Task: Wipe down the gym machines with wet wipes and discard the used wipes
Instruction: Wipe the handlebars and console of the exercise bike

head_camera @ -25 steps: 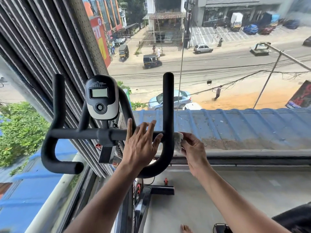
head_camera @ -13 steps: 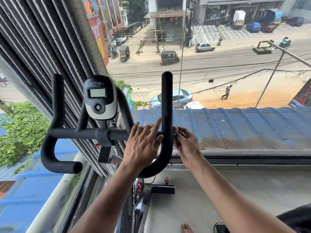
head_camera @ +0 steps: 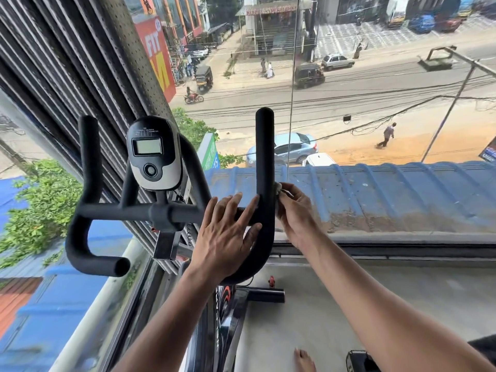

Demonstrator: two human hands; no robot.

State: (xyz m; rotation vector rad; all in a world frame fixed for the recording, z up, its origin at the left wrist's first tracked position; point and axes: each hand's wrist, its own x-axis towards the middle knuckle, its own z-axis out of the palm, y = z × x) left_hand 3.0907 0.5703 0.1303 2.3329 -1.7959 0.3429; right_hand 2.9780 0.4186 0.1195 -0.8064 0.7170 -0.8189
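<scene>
Your wipe (head_camera: pixel 278 188) is just a small whitish scrunched wad, mostly hidden, pressed against the right side of the upright black foam bar (head_camera: pixel 264 167) of the bike's handlebar. Your right hand (head_camera: pixel 295 210) has its fingers (head_camera: pixel 291 187) curled and pinched on that wad, wrist bent in from the right, forearm running down toward the lower right corner. Your left hand (head_camera: pixel 224 237) lies flat over the crossbar where it meets the bar, fingers straight and spread a bit, tips touching the foam, gripping nothing. The grey and black console (head_camera: pixel 154 154) sits up left of both hands, with the window and street behind it all.
</scene>
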